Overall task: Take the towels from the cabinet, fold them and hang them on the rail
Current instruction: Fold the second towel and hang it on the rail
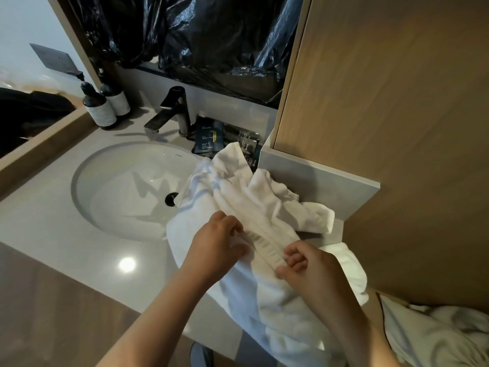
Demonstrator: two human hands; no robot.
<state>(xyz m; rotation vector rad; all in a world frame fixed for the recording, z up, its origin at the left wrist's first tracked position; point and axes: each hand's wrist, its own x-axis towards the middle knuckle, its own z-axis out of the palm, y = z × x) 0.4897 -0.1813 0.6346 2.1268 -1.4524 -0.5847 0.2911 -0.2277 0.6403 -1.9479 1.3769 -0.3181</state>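
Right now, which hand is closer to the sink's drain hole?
Left. The left hand pinches the towel right of the drain hole; the right hand pinches it farther right.

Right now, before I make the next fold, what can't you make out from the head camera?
The rail: nowhere in the head view.
The towel: lower end cut off by the bottom edge; the left hand and right hand, pinching it, cover its middle.
The sachets: partly under the towel, print too small.
The second white cloth: cut off by the bottom right corner.
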